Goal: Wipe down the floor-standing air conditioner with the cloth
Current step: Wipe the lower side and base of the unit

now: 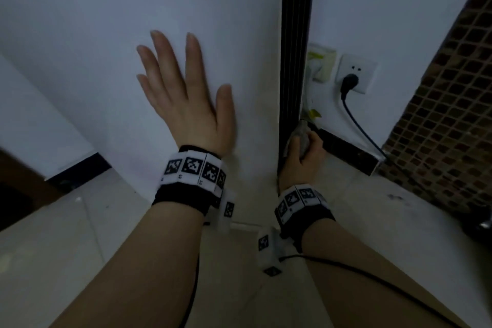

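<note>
step: mid-wipe, by my reading | cloth (302,133): bunched low against dark side strip (295,34) of air conditioner (106,21), near the floor (80,234) | right hand (300,160): fingers clenched round cloth | left hand (183,93): fingers straight, flat on its white front | wiped so far: cannot tell | left: probably front and upper parts

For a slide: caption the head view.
Left hand flat on the white floor-standing air conditioner; right hand grips a grey cloth at its black edge.
</note>
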Action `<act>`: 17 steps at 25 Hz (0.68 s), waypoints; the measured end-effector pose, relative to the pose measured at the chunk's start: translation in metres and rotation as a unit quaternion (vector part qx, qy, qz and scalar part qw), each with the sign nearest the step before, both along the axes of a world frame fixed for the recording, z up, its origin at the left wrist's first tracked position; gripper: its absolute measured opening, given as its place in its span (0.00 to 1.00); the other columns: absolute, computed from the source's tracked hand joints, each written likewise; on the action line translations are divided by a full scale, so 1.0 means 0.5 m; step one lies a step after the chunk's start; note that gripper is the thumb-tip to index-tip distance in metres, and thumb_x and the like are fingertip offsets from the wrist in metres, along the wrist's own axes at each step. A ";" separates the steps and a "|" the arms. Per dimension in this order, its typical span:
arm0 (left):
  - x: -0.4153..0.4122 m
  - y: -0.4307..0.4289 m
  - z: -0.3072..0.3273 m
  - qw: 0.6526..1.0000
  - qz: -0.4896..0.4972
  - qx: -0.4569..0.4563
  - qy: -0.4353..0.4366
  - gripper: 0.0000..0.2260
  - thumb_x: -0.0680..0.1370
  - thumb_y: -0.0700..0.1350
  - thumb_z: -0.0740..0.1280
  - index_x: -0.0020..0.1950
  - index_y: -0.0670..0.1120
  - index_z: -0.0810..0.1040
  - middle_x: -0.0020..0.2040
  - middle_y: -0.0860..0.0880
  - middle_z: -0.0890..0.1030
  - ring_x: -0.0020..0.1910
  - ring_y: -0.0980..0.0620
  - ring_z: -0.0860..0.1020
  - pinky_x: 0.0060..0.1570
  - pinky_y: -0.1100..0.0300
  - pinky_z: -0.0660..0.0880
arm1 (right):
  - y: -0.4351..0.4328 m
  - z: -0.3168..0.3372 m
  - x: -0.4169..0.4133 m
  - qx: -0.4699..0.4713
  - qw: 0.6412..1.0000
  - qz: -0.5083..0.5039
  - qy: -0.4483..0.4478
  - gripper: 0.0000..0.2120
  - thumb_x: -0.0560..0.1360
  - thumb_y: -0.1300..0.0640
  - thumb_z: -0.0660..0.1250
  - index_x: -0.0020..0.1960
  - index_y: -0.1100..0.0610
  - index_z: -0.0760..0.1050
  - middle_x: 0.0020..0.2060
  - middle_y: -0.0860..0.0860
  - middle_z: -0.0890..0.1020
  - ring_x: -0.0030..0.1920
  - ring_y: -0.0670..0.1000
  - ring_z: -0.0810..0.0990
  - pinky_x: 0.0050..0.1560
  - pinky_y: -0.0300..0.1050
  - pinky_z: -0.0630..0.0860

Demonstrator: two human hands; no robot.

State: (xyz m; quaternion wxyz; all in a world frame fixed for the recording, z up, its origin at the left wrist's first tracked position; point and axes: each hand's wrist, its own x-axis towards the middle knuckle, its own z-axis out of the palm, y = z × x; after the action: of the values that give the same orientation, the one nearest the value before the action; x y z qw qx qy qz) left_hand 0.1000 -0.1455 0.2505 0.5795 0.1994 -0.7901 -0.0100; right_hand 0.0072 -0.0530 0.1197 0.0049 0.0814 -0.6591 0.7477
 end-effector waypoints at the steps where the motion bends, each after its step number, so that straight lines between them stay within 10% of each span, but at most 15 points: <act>1: 0.001 0.002 0.004 1.000 0.005 0.006 -0.006 0.26 0.79 0.48 0.57 0.74 0.37 0.58 0.71 0.25 0.56 0.71 0.27 0.51 0.69 0.36 0.44 | -0.002 -0.001 0.000 -0.011 1.000 0.000 -0.001 0.24 0.72 0.41 0.59 0.63 0.53 0.69 0.56 0.48 0.69 0.54 0.41 0.68 0.51 0.23 0.63; 5: 0.019 0.011 0.013 0.999 -0.001 0.022 -0.037 0.26 0.79 0.48 0.58 0.74 0.42 0.54 0.73 0.28 0.55 0.73 0.28 0.50 0.71 0.37 0.45 | 0.003 -0.012 0.008 -0.013 1.000 0.000 -0.013 0.20 0.70 0.38 0.59 0.58 0.45 0.69 0.56 0.48 0.71 0.54 0.43 0.72 0.53 0.33 0.67; 10: 0.065 -0.049 -0.010 0.996 -0.008 -0.043 -0.080 0.25 0.80 0.51 0.61 0.74 0.44 0.61 0.73 0.31 0.58 0.73 0.30 0.53 0.70 0.37 0.45 | -0.003 0.015 0.028 0.015 0.998 -0.050 0.017 0.15 0.78 0.54 0.62 0.63 0.59 0.70 0.57 0.56 0.70 0.56 0.51 0.70 0.55 0.35 0.65; 14: 0.094 -0.105 -0.020 0.998 -0.023 0.000 -0.054 0.24 0.79 0.50 0.61 0.73 0.45 0.62 0.72 0.29 0.58 0.72 0.28 0.54 0.69 0.32 0.46 | -0.008 0.041 0.056 0.021 0.996 -0.089 -0.022 0.23 0.77 0.43 0.59 0.61 0.60 0.72 0.58 0.58 0.75 0.59 0.55 0.74 0.60 0.50 0.72; 17: 0.110 -0.146 -0.032 0.996 -0.068 -0.011 -0.059 0.24 0.79 0.47 0.62 0.74 0.46 0.60 0.72 0.30 0.60 0.71 0.29 0.56 0.68 0.31 0.48 | -0.016 0.063 0.093 -0.045 0.988 -0.132 -0.072 0.17 0.78 0.44 0.61 0.57 0.55 0.76 0.50 0.49 0.81 0.50 0.47 0.79 0.48 0.36 0.75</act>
State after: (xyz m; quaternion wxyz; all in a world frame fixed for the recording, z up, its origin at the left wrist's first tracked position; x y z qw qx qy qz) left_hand 0.1548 -0.2183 0.2344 0.5322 0.1393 -0.8346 -0.0291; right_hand 0.0536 -0.0611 0.1514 0.0603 -0.0606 -0.6283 0.7732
